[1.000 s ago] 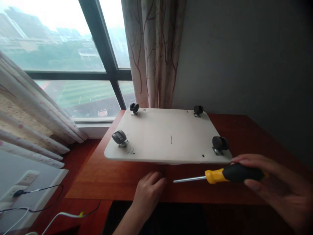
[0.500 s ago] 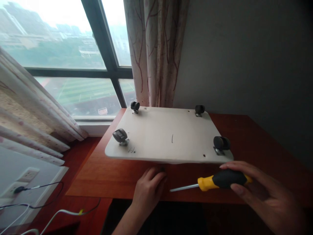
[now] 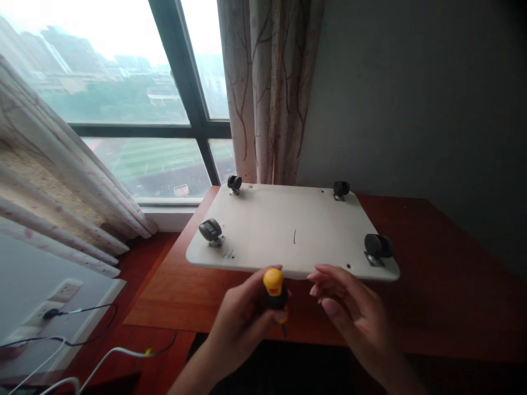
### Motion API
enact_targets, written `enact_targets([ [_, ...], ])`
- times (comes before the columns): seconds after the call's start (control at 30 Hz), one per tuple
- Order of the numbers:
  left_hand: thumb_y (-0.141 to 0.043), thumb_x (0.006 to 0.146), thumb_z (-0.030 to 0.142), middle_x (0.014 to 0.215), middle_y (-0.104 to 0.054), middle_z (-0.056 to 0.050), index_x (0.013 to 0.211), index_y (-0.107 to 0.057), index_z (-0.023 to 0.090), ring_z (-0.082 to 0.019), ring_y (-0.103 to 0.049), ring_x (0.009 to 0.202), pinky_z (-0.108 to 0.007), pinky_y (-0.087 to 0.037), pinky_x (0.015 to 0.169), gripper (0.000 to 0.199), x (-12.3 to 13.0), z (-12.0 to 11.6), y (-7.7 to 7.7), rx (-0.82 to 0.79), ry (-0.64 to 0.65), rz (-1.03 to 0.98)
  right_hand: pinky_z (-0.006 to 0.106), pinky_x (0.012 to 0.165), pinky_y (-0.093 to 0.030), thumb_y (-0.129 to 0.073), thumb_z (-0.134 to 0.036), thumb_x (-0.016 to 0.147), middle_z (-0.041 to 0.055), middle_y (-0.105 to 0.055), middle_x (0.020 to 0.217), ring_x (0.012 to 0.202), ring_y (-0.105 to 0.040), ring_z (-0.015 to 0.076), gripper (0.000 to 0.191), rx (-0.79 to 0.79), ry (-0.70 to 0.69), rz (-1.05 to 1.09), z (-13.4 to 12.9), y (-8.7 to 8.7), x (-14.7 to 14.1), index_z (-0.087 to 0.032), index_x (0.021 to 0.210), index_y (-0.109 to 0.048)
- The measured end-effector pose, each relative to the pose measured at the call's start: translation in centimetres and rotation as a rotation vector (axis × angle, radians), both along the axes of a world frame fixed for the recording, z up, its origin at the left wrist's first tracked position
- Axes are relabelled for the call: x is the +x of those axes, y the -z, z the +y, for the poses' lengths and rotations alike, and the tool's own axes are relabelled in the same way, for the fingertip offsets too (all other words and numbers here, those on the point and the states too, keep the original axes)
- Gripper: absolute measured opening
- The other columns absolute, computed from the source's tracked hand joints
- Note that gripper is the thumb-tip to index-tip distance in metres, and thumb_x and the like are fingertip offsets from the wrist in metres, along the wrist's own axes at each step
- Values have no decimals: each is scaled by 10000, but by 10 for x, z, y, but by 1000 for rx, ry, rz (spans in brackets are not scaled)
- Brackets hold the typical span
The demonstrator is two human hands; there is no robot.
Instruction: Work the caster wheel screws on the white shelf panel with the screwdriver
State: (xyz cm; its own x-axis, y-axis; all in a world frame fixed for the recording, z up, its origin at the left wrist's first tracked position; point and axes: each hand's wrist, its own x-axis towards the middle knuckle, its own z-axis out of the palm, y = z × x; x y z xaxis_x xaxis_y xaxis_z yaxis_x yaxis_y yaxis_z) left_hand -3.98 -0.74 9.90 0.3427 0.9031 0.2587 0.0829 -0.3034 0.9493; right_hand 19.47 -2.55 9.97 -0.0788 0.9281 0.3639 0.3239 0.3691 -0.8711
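Note:
My left hand (image 3: 242, 312) is closed around a yellow and black screwdriver (image 3: 275, 288), its handle end up and its metal shaft pointing down near the table's front edge. To the right, my right hand (image 3: 354, 315) has its fingers apart and slightly curled, with nothing visible in it. Just beyond both hands lies a white board (image 3: 267, 225) with rounded corners. Black casters stand at its corners: near left (image 3: 211, 230), near right (image 3: 377, 247), far left (image 3: 234, 184) and far right (image 3: 341, 189). Small dark holes and pen marks show on the board.
The board rests on a reddish-brown wooden table (image 3: 164, 299). Behind it are a patterned curtain (image 3: 272, 99) and a grey wall (image 3: 411, 99). At lower left, cables (image 3: 119, 351) run from a wall socket (image 3: 66, 291); a window (image 3: 135, 164) is at the left.
The screwdriver has passed from my right hand to my left and turned from sideways to handle up. My right hand has moved left and opened. The view has shifted slightly.

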Motion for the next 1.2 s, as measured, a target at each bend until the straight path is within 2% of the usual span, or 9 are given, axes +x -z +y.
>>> enact_targets([
  [0.1,-741,876,293,958,-769,-87,1283,-673,260,-234,-739,814,-285,-604,624,413,-24,5,-18,40,-252,-156,255,775,-599,-631,-390,949,48,-760,985,809,-716,166,232,-80,183,-46,-5,20,25,-260,1105,-743],
  [0.2,-801,819,333,897,-776,-73,1213,-715,259,-159,-650,593,-221,-476,434,409,-39,12,-45,124,-549,-302,229,686,-584,-622,-451,946,42,-746,868,717,-685,156,277,-175,311,-31,-13,40,47,-235,1040,-768],
  [0.33,-815,789,310,861,-770,-28,1193,-726,253,-112,-542,512,-227,-416,412,418,-47,26,-72,305,-717,-364,216,619,-553,-614,-521,930,33,-710,768,648,-646,148,350,-254,375,-33,-22,63,62,-214,969,-779],
  [0.43,-825,772,283,838,-766,-8,1207,-715,243,-107,-547,502,-228,-439,428,450,-51,37,-74,350,-748,-317,223,624,-538,-603,-553,924,26,-688,719,628,-628,147,390,-272,399,-49,-23,79,64,-208,924,-785],
  [0.63,-820,795,293,896,-776,-40,1289,-676,210,-123,-640,594,-202,-486,468,522,-55,49,-63,343,-783,-198,250,576,-507,-572,-623,910,37,-671,655,573,-603,160,490,-305,432,-63,-17,104,62,-186,849,-787],
  [0.73,-819,797,311,871,-774,-36,1305,-668,203,-108,-619,567,-194,-485,472,541,-55,52,-62,326,-811,-184,257,577,-508,-571,-650,895,42,-670,639,574,-611,169,516,-302,455,-59,-15,107,62,-186,838,-790],
  [0.87,-813,800,302,929,-775,-38,1338,-636,222,-108,-616,564,-203,-498,474,572,-59,56,-61,278,-751,-188,257,575,-510,-576,-655,889,42,-673,640,572,-611,170,517,-307,456,-46,-16,108,64,-186,850,-791],
  [1.03,-816,769,256,907,-770,-35,1301,-663,209,-119,-644,578,-228,-562,505,556,-59,57,-59,291,-816,-196,260,585,-513,-582,-637,898,38,-667,646,582,-611,171,499,-317,459,-27,-17,111,65,-184,875,-790],
  [1.2,-824,757,256,891,-772,-35,1291,-670,201,-109,-634,563,-208,-541,484,558,-54,56,-61,301,-798,-202,258,583,-506,-584,-643,893,33,-663,646,571,-598,161,504,-325,463,-12,-16,112,65,-184,864,-788],
])
